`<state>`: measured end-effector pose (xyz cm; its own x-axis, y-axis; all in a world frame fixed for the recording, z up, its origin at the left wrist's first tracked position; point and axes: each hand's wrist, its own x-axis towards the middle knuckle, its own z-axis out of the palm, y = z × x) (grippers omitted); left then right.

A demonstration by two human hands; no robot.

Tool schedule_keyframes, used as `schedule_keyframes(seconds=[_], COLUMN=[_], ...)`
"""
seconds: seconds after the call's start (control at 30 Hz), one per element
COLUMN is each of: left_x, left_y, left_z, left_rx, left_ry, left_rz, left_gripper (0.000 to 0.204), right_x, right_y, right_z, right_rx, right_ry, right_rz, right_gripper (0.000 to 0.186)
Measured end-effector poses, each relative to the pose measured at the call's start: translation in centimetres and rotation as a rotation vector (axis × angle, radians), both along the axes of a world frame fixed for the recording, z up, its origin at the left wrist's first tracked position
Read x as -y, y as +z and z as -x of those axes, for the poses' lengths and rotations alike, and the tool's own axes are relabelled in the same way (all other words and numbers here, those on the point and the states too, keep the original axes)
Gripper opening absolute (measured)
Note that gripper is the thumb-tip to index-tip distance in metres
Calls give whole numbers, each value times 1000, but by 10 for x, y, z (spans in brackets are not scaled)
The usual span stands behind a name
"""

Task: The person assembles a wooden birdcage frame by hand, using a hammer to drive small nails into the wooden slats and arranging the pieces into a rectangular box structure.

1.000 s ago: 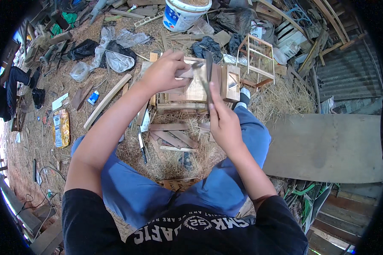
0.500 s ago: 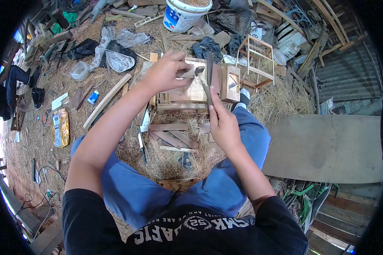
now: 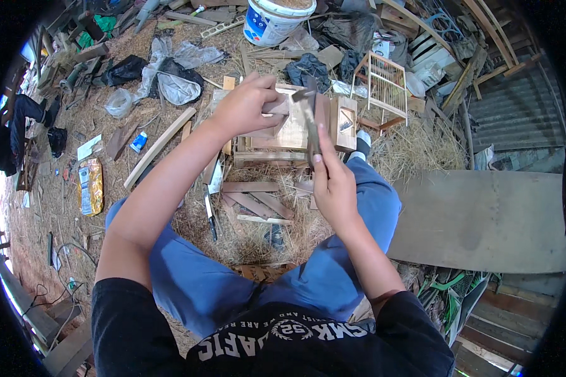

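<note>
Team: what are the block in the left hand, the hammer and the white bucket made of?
Block: looks like bare wood; dull, grey-brown, no sheen.
Hammer: head probably metal, going by its grey sheen; blur leaves the handle's material and finish open.
White bucket: likely moulded plastic; smooth wall with blue print, thick rolled-looking rim.

Black T-shirt [image 3: 383, 352], short sleeves [image 3: 129, 314] ending above the elbows, big pale block letters across the chest either side of a round wreath-like emblem [image 3: 291, 329], plus a smaller curved line of lettering. Plain blue trousers [image 3: 195, 276], loose, creased at the lap; dark-and-white footwear [image 3: 361, 146] on the right foot, sock or shoe unclear. Left hand [image 3: 248, 107] and right hand [image 3: 335, 188] bare.
</note>
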<state>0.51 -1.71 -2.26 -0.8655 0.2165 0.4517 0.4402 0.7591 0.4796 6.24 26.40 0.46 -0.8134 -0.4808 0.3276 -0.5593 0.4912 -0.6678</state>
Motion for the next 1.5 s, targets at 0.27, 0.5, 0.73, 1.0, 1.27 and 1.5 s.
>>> schedule_keyframes(seconds=[0.27, 0.5, 0.73, 1.0, 1.27, 1.5], left_x=[-3, -2, -1, -3, -3, -2], left_y=[1, 1, -1, 2, 4, 3], left_z=[2, 0, 2, 2, 0, 2], left_rx=[20, -35, 34, 31, 12, 50], left_ry=[-18, -28, -18, 5, -1, -10], left_rz=[-27, -26, 3, 30, 32, 10], left_gripper=[39, 38, 40, 42, 41, 40], right_x=[-4, 1, -2, -5, -2, -4], right_y=[-5, -3, -2, -12, -14, -5], right_z=[3, -3, 0, 3, 1, 4], right_rx=[25, -141, 33, 48, -42, 63], right_ry=[-12, -30, -28, -7, -51, -59], right_rz=[-162, 117, -21, -120, 102, 46], right_gripper=[63, 62, 64, 63, 60, 60])
